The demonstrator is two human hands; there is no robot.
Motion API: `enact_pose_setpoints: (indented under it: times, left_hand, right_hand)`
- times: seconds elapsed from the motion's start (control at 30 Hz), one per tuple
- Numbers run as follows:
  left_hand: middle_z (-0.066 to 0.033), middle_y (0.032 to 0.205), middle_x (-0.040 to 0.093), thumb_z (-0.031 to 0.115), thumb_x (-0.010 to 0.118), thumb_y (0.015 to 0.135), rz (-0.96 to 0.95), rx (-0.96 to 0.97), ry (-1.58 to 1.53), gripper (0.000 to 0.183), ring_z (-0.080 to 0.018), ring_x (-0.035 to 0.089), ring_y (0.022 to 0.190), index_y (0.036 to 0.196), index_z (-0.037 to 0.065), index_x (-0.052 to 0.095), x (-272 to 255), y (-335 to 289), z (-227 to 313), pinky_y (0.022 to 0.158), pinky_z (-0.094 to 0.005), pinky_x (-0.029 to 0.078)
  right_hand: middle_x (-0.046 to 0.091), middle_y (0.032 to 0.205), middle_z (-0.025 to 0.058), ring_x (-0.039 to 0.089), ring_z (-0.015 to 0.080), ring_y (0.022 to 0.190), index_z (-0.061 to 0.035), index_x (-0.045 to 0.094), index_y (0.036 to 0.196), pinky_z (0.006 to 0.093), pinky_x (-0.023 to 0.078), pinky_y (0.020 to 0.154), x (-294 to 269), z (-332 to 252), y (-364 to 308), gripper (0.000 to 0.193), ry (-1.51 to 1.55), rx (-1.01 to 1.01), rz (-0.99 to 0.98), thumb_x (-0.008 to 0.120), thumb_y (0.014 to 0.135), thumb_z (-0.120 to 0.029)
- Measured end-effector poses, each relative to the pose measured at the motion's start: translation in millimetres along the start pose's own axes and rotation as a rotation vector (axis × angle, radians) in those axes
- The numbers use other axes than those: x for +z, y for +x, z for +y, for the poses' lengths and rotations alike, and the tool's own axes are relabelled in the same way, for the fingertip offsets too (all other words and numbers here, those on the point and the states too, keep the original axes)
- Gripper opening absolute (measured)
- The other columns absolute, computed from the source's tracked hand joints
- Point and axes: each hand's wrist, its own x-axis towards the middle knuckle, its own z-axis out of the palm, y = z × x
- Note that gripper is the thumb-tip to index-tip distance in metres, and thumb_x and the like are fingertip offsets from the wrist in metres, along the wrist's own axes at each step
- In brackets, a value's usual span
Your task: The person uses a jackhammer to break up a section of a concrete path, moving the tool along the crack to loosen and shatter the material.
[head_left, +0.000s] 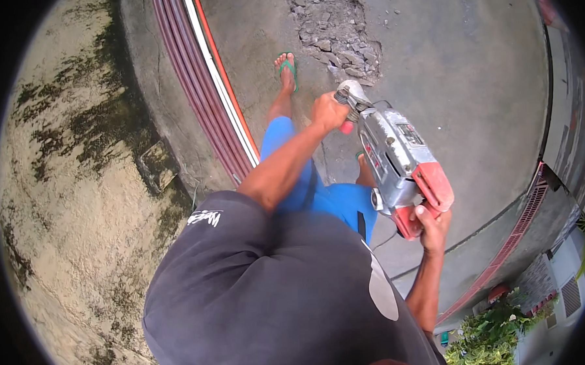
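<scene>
A large demolition hammer (pixel 395 152), grey metal with red rear parts, is held across the front of my body. My left hand (pixel 329 112) is closed round its dark side handle near the front end. At the back, my right hand (pixel 431 227) grips the red rear handle, thumb on top. The front end of the tool points toward a strip of broken concrete (pixel 341 37) on the ground ahead. The tool's bit is hidden from this angle, so I cannot tell whether it touches anything.
Long brown, white and orange pipes (pixel 200 75) run along the ground at left, beside a stained, mossy wall (pixel 77 192). My left foot in a green flip-flop (pixel 288 70) stands near the rubble. A red grate strip (pixel 513 238) and plants (pixel 485 334) lie at right.
</scene>
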Motion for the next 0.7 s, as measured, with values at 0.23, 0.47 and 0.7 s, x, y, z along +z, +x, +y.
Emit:
enact_pose_setpoints:
  times: [0.23,0.47,0.7]
  left_hand:
    - [-0.0241,0.09,0.072,0.029,0.068,0.075,0.083,-0.069,-0.207,0.03,-0.0448,0.069,0.09,0.095,0.008,0.075,-9,-45,11,0.079,-0.0478,0.054]
    - [-0.0229,0.088,0.072,0.026,0.068,0.074,0.099,-0.128,-0.198,0.027,-0.0428,0.07,0.088,0.094,0.008,0.075,-15,-34,7,0.078,-0.0475,0.054]
    - [-0.0234,0.084,0.072,0.023,0.067,0.072,0.125,-0.102,-0.17,0.026,-0.0428,0.071,0.085,0.091,0.007,0.074,-19,-17,-10,0.076,-0.0481,0.054]
  right_hand:
    - [0.061,0.066,0.0029,0.056,0.01,0.054,-0.0006,0.066,0.082,0.0286,0.046,0.048,13,-90,-12,0.004,-0.258,0.058,0.065,0.068,0.083,-0.003]
    - [0.064,0.087,0.0015,0.059,0.0102,0.07,0.0021,0.068,0.11,0.0266,0.048,0.061,18,-86,-11,0.03,-0.195,0.011,-0.001,0.073,0.081,-0.004]
    - [0.072,0.1,0.0092,0.065,0.0152,0.089,0.0056,0.069,0.115,0.0313,0.053,0.08,42,-71,-3,0.034,-0.243,0.102,0.019,0.072,0.084,-0.007]
